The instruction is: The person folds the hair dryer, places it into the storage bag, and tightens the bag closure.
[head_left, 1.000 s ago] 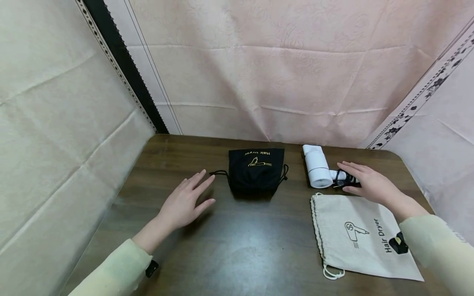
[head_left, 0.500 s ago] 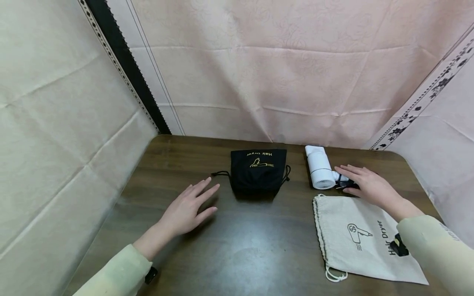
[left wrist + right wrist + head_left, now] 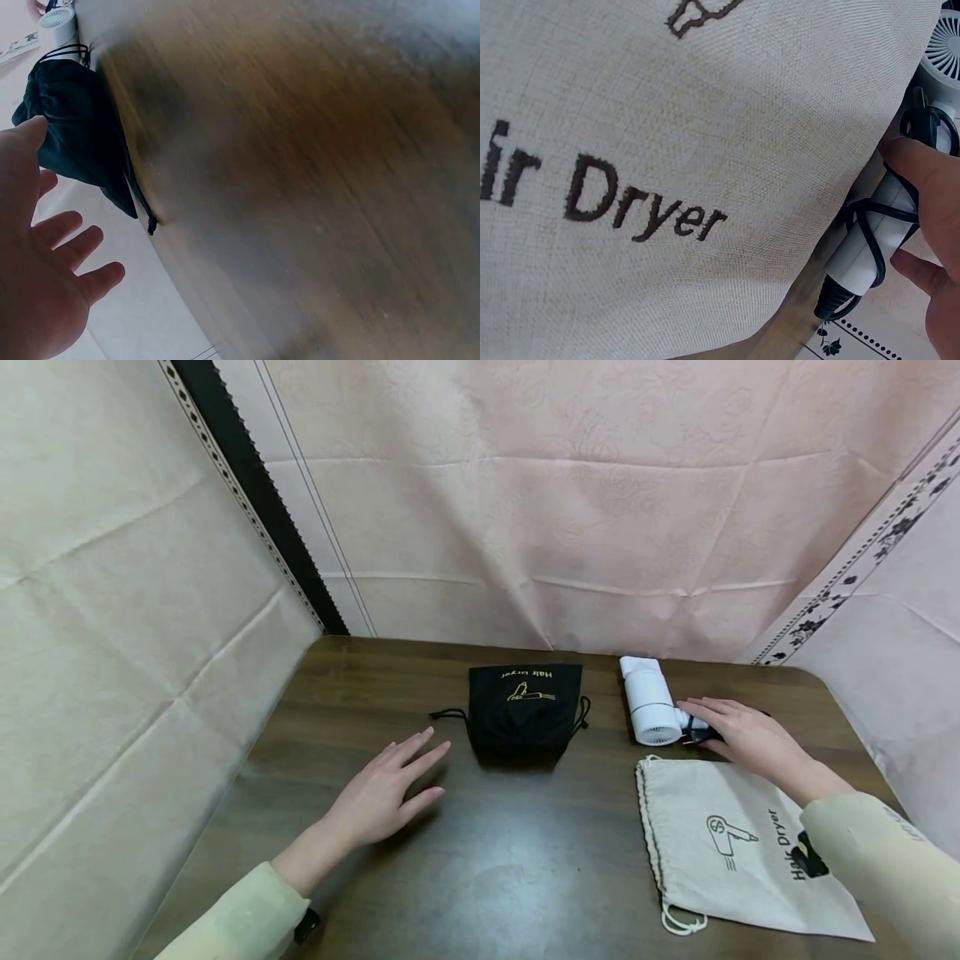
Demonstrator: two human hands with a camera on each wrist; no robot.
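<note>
A white, tube-shaped hair dryer (image 3: 649, 703) lies on the brown wooden table (image 3: 510, 843), with a thin black cord (image 3: 885, 209) wrapped around its handle. To its left sits a puffy black cloth drawstring bag (image 3: 523, 706) with gold words and a gold picture. A cream cloth drawstring bag (image 3: 697, 881) with dark words lies flat, just nearer than the dryer.

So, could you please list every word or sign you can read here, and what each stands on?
"Hair Dryer" on the beige bag, dark letters.
"Hair Dryer" on the black bag, yellow letters, upside down in the head view.
Mark inside the beige bag's dryer drawing: too small to read.
Grey marks at the right sleeve: too blurred.
</note>
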